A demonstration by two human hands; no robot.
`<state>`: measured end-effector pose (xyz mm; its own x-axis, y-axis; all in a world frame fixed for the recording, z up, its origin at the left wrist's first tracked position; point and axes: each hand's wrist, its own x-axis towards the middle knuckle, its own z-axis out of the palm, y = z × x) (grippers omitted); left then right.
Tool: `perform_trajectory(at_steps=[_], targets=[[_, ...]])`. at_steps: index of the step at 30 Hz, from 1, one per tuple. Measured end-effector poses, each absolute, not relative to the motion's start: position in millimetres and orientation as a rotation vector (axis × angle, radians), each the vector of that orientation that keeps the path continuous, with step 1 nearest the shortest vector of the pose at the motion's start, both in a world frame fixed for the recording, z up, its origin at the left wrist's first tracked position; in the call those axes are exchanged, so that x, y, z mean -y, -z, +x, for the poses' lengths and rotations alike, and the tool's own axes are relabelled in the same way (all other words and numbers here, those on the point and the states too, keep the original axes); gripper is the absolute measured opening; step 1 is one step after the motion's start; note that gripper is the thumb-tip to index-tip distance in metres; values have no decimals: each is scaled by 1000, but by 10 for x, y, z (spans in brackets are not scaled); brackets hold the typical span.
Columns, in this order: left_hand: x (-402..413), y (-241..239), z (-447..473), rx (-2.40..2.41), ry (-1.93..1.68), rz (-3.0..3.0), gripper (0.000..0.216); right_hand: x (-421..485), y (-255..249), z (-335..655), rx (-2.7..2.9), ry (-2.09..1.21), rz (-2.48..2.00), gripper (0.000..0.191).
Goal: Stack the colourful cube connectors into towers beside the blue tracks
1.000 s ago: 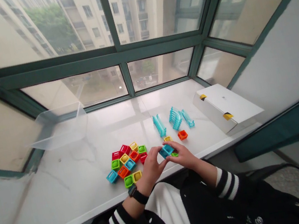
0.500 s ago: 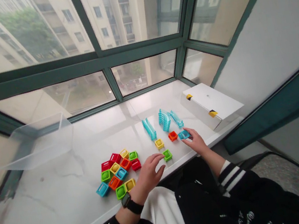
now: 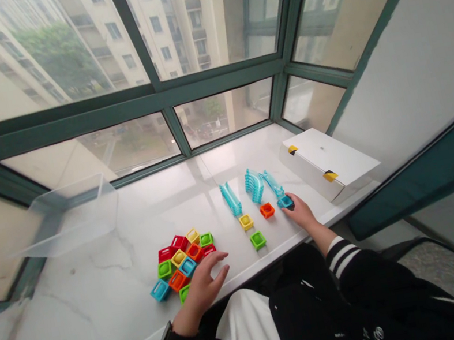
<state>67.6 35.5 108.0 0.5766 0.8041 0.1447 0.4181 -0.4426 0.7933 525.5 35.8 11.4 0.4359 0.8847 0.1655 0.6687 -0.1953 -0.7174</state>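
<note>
My right hand (image 3: 301, 213) grips a blue toy block (image 3: 285, 201) at the near end of a narrow clear-blue track piece (image 3: 272, 183). My left hand (image 3: 206, 285) is empty, its fingers apart, over the right side of a cluster of coloured blocks and partly hiding it. A blue block (image 3: 188, 266) and a green block (image 3: 165, 270) belong to that cluster. Between my hands stand a yellow block (image 3: 246, 222), a green block (image 3: 258, 240) and an orange block (image 3: 267, 210). Behind them lie a straight clear-blue track piece (image 3: 231, 199) and a curved one (image 3: 254, 185).
A white box (image 3: 332, 157) with yellow-and-black tabs sits at the right by the wall. At the far left is a clear plastic bin (image 3: 73, 220). Window frames (image 3: 215, 78) border the back of the white marbled counter (image 3: 100, 298), whose front edge runs before me.
My left hand has moved left, away from the single green block to the block cluster. My right hand has brought the blue block up to the end of the narrow track piece.
</note>
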Motion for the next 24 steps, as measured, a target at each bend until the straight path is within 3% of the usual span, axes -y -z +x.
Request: perform_trajectory(at_steps=[5,11,16,24], targets=[[-351,-1028,521,-1057,-727,1950,31,-379,-117,5260,1356,-343,-1989,64],[-284,-1031,442,-1116,-759,1831,31,-446,-238,5279,1302,-366,-1996,75],[-244,-1044,409,-1148,-768,1778,32,-600,-430,5375,1192,-517,-2145,53],[-227,-990,340,-1183,-799,1745,35,-825,-421,5490,1250,-588,-2204,64]])
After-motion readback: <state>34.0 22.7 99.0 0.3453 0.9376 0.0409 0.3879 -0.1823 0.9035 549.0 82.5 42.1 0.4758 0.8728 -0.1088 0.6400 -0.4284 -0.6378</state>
